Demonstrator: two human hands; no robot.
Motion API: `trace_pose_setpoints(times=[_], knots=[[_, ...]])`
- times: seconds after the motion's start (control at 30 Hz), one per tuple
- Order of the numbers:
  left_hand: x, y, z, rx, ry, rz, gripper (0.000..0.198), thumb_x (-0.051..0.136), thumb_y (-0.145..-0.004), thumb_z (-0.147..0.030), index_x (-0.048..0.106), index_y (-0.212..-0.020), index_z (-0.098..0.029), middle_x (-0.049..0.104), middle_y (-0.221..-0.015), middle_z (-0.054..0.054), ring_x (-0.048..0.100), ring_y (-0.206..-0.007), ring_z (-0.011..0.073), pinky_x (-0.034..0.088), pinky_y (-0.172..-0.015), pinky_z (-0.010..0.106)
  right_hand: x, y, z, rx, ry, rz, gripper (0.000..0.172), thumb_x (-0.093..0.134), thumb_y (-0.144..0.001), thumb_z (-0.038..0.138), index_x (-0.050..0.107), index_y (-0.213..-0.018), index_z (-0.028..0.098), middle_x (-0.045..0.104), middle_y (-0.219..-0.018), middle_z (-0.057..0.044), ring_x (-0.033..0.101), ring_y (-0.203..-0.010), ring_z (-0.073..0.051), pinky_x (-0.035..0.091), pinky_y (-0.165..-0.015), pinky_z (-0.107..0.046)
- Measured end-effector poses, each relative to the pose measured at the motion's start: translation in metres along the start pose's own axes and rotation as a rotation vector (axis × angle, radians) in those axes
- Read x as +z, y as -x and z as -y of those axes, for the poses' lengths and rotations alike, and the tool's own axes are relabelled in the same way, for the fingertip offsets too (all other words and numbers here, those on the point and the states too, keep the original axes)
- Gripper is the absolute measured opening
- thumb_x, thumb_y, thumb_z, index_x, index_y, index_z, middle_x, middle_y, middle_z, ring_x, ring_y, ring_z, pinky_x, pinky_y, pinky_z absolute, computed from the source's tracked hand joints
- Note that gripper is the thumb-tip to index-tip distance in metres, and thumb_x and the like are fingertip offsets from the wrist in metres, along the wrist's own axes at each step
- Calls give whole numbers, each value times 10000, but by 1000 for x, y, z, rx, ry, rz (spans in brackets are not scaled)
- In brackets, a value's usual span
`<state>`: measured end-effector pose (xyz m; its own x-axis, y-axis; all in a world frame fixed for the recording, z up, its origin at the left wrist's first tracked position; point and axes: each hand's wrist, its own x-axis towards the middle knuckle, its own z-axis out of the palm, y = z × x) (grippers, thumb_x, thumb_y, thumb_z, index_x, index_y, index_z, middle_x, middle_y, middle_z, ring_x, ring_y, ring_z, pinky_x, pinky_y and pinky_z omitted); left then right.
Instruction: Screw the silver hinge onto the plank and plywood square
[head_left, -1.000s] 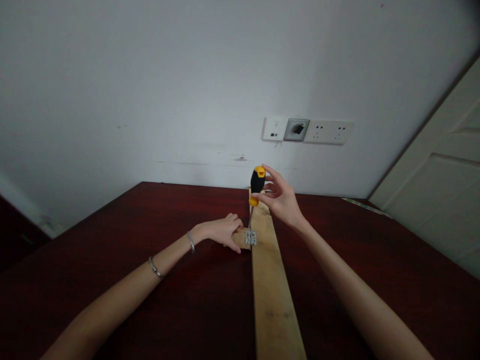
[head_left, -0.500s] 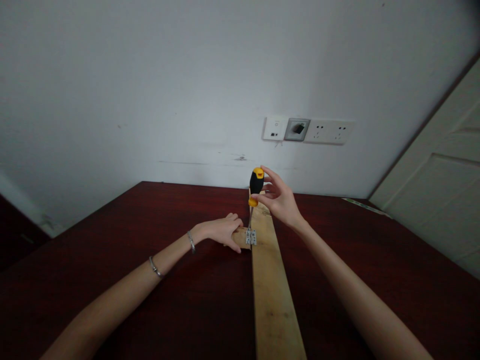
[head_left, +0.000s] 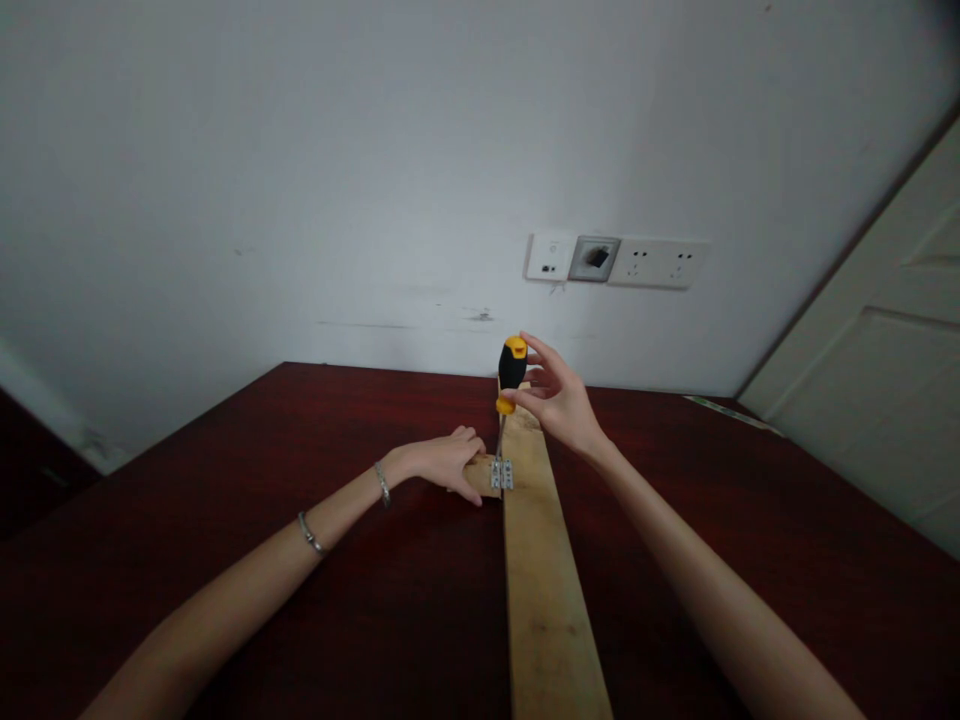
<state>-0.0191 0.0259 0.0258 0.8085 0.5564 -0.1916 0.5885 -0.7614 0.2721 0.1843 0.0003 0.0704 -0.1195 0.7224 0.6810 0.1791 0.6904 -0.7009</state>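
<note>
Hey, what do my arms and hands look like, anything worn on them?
Both arms are bare: no sleeves or gloves in view. Behind the left hand sit two thin silvery bands, a wrist bracelet and a forearm bangle farther up. The right hand and arm show no jewellery.

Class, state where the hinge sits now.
In the head view, centre, the hinge bridges the long plank and the small block under the left hand, below the screwdriver.
</note>
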Motion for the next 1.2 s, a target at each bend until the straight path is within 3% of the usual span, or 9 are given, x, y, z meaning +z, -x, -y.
trace_pose_setpoints(times=[1.2], knots=[[2, -2, 3, 11, 9, -9, 717, 680, -630, -662, 539, -1099, -138, 466, -1069, 101, 445, -1001, 266, 408, -834, 339, 3, 4, 7, -9, -30, 104, 706, 726, -731, 233, 450, -1365, 379, 567, -1224, -33, 587, -797, -143, 591, -653, -325]])
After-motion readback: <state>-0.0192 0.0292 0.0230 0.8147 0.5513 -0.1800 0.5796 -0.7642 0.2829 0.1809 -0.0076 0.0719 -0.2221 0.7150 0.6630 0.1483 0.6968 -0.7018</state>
